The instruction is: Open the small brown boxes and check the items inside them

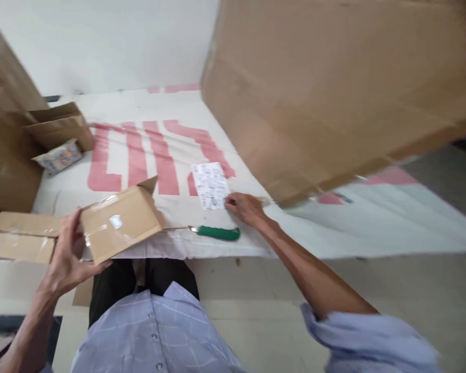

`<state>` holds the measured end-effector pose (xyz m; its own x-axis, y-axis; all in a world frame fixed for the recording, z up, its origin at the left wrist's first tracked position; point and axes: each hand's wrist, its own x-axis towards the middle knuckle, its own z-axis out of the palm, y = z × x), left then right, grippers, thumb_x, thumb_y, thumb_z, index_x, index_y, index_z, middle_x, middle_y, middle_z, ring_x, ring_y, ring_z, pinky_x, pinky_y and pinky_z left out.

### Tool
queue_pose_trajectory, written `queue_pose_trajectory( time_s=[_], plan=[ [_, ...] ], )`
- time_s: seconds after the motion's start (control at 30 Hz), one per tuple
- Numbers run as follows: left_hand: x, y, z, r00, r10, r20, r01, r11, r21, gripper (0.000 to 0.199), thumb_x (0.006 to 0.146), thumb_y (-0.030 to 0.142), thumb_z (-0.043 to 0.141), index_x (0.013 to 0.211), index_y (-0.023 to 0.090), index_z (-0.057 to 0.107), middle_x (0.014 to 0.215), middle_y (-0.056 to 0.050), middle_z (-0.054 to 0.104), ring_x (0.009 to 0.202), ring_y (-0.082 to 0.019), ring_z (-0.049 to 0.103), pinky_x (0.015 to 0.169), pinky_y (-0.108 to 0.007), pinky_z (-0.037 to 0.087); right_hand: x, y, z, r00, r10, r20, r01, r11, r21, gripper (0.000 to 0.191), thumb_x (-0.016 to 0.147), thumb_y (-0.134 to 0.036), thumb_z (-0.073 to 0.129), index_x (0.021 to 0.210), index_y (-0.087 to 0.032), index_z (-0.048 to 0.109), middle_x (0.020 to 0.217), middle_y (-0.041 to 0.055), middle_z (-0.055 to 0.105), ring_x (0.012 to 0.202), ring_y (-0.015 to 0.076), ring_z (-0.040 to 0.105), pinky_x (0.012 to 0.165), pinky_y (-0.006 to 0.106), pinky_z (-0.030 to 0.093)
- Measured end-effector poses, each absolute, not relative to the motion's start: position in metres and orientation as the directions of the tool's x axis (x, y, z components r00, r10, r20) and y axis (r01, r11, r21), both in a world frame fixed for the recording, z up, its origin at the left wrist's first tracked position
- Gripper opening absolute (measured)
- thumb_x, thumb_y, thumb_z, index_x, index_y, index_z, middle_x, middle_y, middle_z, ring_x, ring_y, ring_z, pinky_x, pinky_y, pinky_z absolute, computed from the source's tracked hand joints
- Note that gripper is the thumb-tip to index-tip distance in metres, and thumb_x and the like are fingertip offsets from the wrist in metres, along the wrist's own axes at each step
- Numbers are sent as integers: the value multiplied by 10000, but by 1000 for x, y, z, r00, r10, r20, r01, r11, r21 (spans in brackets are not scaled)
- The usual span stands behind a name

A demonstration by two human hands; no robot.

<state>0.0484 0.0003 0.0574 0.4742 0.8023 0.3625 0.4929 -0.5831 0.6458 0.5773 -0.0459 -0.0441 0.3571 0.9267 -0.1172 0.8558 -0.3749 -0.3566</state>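
Note:
My left hand (68,259) grips a small brown cardboard box (130,225) by its left end, thumb along the lower edge. The box is tilted, has a small pale label on its face, and one flap stands up at its right end. My right hand (243,207) rests at the right edge of a white printed sheet (209,186), its fingers closed together at the sheet's lower right corner. Just below the sheet lies a green-handled knife (219,233), its blade end pointing left toward the box.
A large cardboard box (314,103) fills the upper right over the cloth-covered table (166,238). At left stand a tall carton (8,155), a small open box (62,127) and a patterned packet (60,157). A flat taped carton (21,235) lies at the near left edge.

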Motion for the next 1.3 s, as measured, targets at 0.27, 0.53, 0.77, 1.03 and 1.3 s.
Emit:
queue_pose_trajectory(
  time_s=[0.27, 0.53, 0.77, 1.03, 1.3],
  plan=[
    [57, -13, 68, 522, 769, 369, 431, -611, 664, 1249, 725, 370, 953, 1743, 335, 229, 1630, -189, 437, 1477, -424, 503, 1005, -515, 663, 556, -41, -24, 304, 950, 74, 942, -288, -174, 243, 948, -212, 587, 860, -197, 813, 1072, 139, 817, 846, 267, 732, 638, 352, 417],
    [60, -23, 67, 559, 737, 380, 426, -648, 631, 1281, 730, 266, 925, 1750, 366, 155, 1621, -180, 414, 1484, -405, 491, 1032, -501, 649, 410, -44, 110, -229, 722, 652, 739, 565, -367, 169, 1044, -200, 624, 1037, -252, 786, 984, 65, 780, 859, 214, 735, 746, 355, 613],
    [61, -29, 60, 557, 733, 390, 416, -653, 633, 1325, 705, 229, 931, 1749, 358, 126, 1631, -184, 385, 1502, -409, 459, 1074, -549, 631, 340, -39, 123, -576, 639, 510, 662, 731, -169, 189, 1057, -167, 605, 1101, -216, 782, 1042, 91, 760, 986, 239, 734, 816, 384, 655],
    [62, -29, 56, 580, 715, 389, 388, -663, 640, 1322, 699, 254, 943, 1746, 345, 139, 1636, -179, 388, 1503, -405, 470, 1162, -574, 580, 341, -45, 117, -583, 619, 526, 672, 731, -116, 280, 1088, -162, 557, 976, -227, 806, 894, 67, 738, 856, 199, 701, 729, 345, 625],
    [62, -30, 56, 583, 711, 393, 383, -667, 639, 1348, 688, 264, 956, 1744, 369, 124, 1634, -173, 383, 1514, -416, 461, 1165, -585, 573, 337, -47, 115, -551, 627, 551, 647, 738, -193, 296, 1078, -146, 543, 904, -221, 771, 882, 69, 743, 844, 206, 703, 750, 365, 632]
  ],
)
